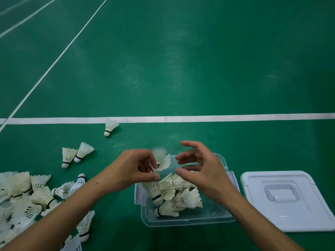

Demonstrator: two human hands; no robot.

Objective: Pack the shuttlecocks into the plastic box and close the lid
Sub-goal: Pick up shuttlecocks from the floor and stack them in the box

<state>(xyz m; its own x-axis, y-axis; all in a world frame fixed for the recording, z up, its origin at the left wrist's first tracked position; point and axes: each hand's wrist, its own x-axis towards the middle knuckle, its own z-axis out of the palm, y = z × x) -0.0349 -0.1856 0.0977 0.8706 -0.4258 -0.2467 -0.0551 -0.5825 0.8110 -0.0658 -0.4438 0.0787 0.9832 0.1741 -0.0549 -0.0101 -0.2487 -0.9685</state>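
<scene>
A clear plastic box [188, 221] stands open on the green floor with several white shuttlecocks [181, 196] inside. My left hand [134, 169] hovers over the box's left side, its curled fingers and thumb at the feathers of a blurred shuttlecock [163, 160]. My right hand [201, 169] is above the box, fingers spread and loosely bent, holding nothing. The white lid [286, 200] lies flat on the floor to the right of the box, handle side up.
A heap of loose shuttlecocks [20, 198] lies at the lower left. Two more shuttlecocks [76, 153] lie beyond it, and a single one [110, 126] rests by the white court line [217, 117].
</scene>
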